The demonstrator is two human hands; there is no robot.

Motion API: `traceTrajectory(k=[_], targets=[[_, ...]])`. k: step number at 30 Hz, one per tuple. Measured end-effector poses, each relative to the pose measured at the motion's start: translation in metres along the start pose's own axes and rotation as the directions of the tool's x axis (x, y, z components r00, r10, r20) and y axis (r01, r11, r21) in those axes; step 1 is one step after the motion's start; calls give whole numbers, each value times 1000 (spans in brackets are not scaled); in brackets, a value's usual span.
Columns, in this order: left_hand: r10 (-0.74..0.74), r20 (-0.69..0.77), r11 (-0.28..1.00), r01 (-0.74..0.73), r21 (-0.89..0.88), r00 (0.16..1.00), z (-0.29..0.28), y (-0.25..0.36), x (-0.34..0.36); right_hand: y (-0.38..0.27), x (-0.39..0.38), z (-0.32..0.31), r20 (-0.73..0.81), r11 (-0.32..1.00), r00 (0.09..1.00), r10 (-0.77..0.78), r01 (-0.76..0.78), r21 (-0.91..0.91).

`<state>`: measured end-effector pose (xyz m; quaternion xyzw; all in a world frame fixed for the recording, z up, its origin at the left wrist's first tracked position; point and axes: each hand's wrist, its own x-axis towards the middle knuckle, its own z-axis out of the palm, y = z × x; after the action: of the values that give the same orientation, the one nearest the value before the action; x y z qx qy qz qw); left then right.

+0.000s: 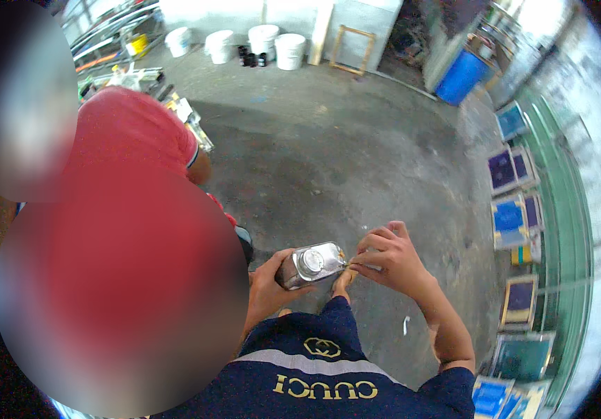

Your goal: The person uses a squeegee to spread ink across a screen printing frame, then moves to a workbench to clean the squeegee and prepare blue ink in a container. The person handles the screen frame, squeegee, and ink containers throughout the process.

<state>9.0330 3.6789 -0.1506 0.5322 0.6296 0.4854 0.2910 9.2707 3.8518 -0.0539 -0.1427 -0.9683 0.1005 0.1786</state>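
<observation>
A rectangular silver metal can (327, 255) with a round screw cap on top is held in front of my body at waist height. My left hand (264, 286) is wrapped round its left end and side. My right hand (394, 264) is at the can's right end, thumb and forefinger pinched together at its edge and the other fingers curled. What sits between those fingertips is too small to make out. My bare foot (346, 279) shows on the floor just beyond the can.
A person in a red shirt (133, 133) is close on my left, partly blurred. White buckets (290, 52), a wooden frame (353, 49) and a blue barrel (462, 77) stand at the far side. Framed screens (520, 300) lean along the right wall. A white scrap (406, 325) lies on the concrete floor.
</observation>
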Motion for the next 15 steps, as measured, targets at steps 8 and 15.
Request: traceTrajectory(k=[8,15], targets=[[-257,-293,963,218,-159,921,39,-49,166,216,128,1,-27,981,991,-130,133,143],[-691,-490,600,44,-799,531,20,-91,267,334,305,37,-35,864,965,-260,249,437]])
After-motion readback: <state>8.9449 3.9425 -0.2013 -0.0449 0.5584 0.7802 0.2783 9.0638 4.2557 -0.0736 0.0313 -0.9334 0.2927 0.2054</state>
